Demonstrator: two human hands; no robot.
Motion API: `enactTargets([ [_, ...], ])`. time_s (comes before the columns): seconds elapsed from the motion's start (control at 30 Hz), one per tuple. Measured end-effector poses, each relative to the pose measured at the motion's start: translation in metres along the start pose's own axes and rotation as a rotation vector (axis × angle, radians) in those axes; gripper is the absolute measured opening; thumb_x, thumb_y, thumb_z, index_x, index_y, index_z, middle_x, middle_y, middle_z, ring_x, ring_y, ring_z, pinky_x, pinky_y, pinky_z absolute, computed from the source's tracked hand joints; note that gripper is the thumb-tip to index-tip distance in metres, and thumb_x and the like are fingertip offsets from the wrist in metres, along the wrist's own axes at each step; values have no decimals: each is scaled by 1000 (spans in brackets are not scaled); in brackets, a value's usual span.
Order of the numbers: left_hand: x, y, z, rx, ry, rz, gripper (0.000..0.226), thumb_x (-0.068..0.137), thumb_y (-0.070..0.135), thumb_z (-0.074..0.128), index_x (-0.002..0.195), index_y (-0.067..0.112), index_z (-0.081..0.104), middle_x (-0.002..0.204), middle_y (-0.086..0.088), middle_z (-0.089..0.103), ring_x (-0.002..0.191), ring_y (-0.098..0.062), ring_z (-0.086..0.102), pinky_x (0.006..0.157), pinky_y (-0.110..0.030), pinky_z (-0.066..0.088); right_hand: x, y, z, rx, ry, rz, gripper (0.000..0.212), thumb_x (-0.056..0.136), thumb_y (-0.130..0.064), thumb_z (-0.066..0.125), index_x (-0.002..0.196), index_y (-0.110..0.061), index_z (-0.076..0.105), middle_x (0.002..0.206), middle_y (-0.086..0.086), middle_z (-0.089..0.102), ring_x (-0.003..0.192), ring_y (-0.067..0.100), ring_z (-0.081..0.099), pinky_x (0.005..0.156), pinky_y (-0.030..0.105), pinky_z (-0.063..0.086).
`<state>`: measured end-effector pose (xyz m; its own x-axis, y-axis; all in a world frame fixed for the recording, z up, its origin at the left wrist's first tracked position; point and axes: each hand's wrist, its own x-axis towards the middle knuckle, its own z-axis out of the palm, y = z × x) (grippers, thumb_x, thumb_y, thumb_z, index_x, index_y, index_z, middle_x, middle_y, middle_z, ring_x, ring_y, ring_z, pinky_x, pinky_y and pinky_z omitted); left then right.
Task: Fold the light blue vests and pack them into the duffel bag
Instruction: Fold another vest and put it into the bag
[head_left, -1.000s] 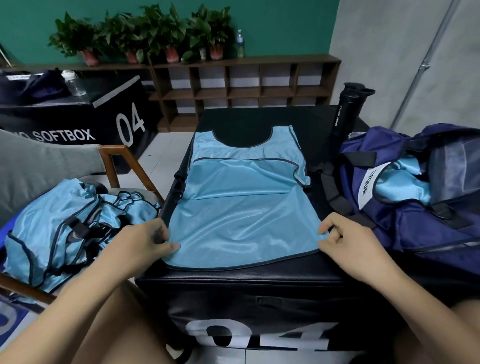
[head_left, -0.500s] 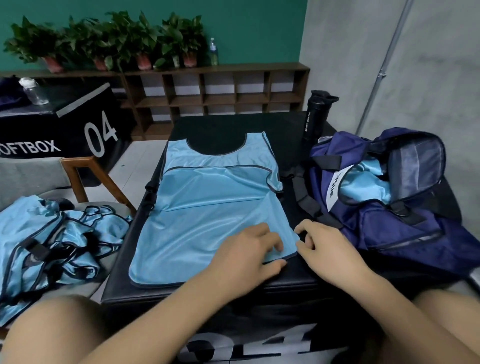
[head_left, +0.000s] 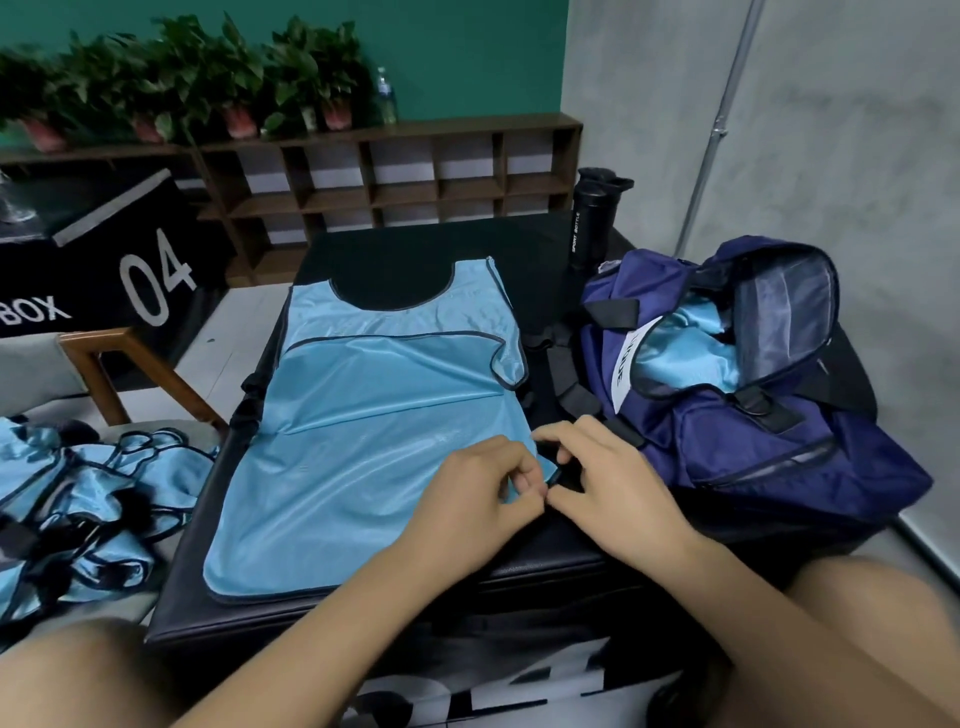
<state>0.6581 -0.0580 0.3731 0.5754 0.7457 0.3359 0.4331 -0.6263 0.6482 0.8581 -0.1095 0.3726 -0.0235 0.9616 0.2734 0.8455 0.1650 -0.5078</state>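
Both hands have come together at the near right corner of the vest (head_left: 374, 431); a second ago they were spread wide, one on each bottom corner, and the left hand (head_left: 480, 496) has since crossed the cloth to meet the right hand (head_left: 605, 480). The two are now touching at the fingertips, each pinching the hem at that corner, so both are grasping the vest rather than lying flat on it.

That vest lies spread face up on the black box (head_left: 322, 610), neck hole toward the far end, its far part already doubled under a dark seam line. Its near left corner lies loose by the box's front edge.

Judging by the grip, the fold is only beginning: the corner is being gathered so the right edge can be carried over to the left. The next move calls for lifting the hem cleanly, keeping the slippery cloth from sliding off the box, and laying edge on edge before folding again to bag size.

Just right of the vest, on the same box, sits the blue duffel bag (head_left: 779, 447), its top flap open, with light blue cloth already inside. A black bottle (head_left: 592, 228) stands behind it. To the left, a heap of unfolded vests (head_left: 78, 509) waits on a chair (head_left: 104, 374).
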Motion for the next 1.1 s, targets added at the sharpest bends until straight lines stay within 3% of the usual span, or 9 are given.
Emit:
enactTargets([
  [0.07,-6,1,-4,-52,-17,-27,16,87,14,76,84,29,69,84,11,67,79,-15,62,75,-20,48,6,-1,5,-9,40,-61,46,86,-28,79,125,-43,61,106,-15,48,74,2,53,65,35,54],
  [0.2,-10,-7,-14,-91,-61,-71,22,90,13,76,83,32,69,88,12,69,84,-17,63,81,-27,50,13,3,11,-125,101,-179,33,88,-10,72,116,-27,68,109,-11,52,83,17,59,59,41,54],
  [0.3,-10,-29,-24,3,-63,-50,10,94,40,75,91,35,66,96,17,63,99,-11,61,92,-28,47,8,10,4,-293,133,-290,32,79,1,72,106,-15,68,112,0,56,96,24,59,59,40,52],
  [0.37,-14,-46,-29,86,-49,-52,20,94,56,67,102,37,65,105,20,59,108,-7,58,99,-32,46,4,16,-4,-404,142,-382,37,68,8,66,101,-9,67,114,6,60,99,30,60,68,41,51],
  [0.5,-25,-57,-27,137,-22,-36,25,96,59,63,112,41,66,114,22,57,111,-6,54,103,-40,45,-3,26,-8,-571,42,-496,31,70,6,55,94,-13,61,100,5,59,90,31,55,72,41,45],
  [0.63,-29,-56,-26,135,-31,-41,22,95,52,66,116,43,67,119,24,57,117,-5,52,107,-43,43,-9,26,-11,-563,-20,-379,42,67,8,75,93,-18,56,90,1,50,79,27,48,67,38,45],
  [0.83,-37,-56,-40,42,-95,-67,23,96,33,77,117,42,70,123,21,63,120,-10,56,106,-27,42,-9,6,-30,-574,-194,-232,54,68,10,62,110,-23,53,105,-3,48,92,25,52,73,34,42],
  [0.97,-23,-60,-68,-64,-107,-159,21,97,26,78,113,37,74,118,20,72,115,-6,65,100,-27,48,12,-23,-45,-407,-124,-160,42,94,-2,53,128,-26,55,121,-6,51,110,20,55,75,38,46],
  [1.1,4,-71,-108,26,11,-219,15,97,20,75,104,34,76,106,21,76,100,4,68,83,-18,49,60,-38,-44,-249,-62,-109,24,100,-16,50,121,-24,60,114,-4,58,110,24,58,85,45,52],
])
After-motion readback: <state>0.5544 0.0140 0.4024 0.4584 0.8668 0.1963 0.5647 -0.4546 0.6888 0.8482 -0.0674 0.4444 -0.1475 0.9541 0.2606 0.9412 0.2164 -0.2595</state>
